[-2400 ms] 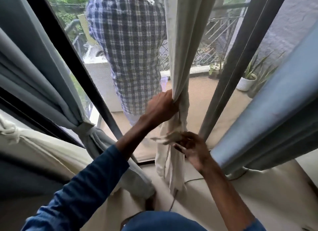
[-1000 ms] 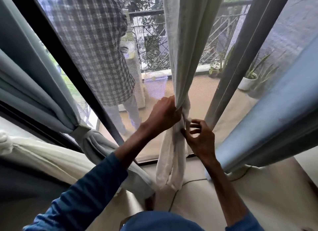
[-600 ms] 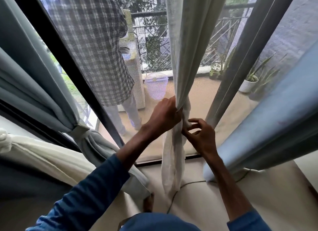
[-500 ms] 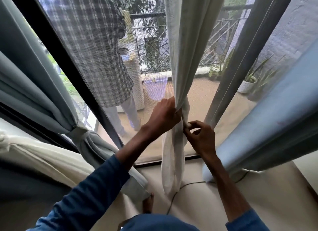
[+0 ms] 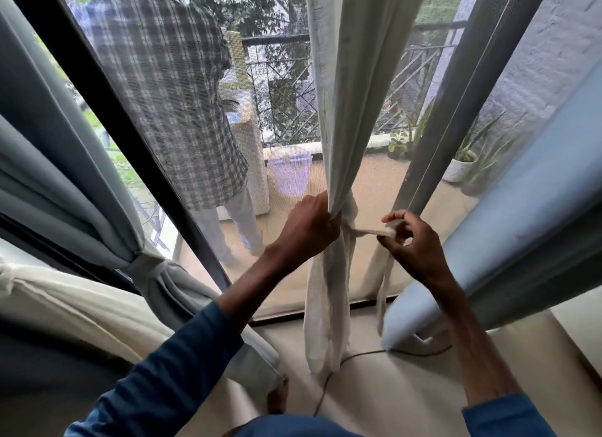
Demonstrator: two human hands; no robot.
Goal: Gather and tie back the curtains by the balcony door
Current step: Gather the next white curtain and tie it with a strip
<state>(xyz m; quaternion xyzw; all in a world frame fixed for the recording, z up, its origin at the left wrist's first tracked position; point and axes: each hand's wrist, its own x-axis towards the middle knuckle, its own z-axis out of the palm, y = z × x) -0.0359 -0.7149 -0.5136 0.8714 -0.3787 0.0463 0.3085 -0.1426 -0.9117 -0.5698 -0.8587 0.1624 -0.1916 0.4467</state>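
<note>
beyond the mesh door (image 5: 374, 182) lies a balcony with railings, potted plants and a person in a checked shirt (image 5: 169, 94) at upper left. inside, a grey curtain (image 5: 65, 176) at left is already cinched with its band. a blue curtain (image 5: 537, 208) slants across the right edge; whether it is tied i cannot tell. the white curtain (image 5: 342, 94) drops down the middle of the frame, bunched into a rope at the centre.

the left hand (image 5: 309, 231) grips that bunch, fingers curled tight round the cloth. the right hand (image 5: 413, 244) sits just right of it, thumb and fingertips pinching a narrow tie (image 5: 368, 232), the other fingers loosely bent.

half a second ago the right hand was close against the bunch, fingers working at the wrap. now it has pulled off to the right. the tie runs taut between bunch and fingers, its loose tail hanging below the hand toward the floor. i read that as the wrap being drawn snug: the tie seems to be round the curtain, but no finished knot shows. so the white curtain is gathered and close to secured. a cord (image 5: 358, 355) lies on the floor beneath.
</note>
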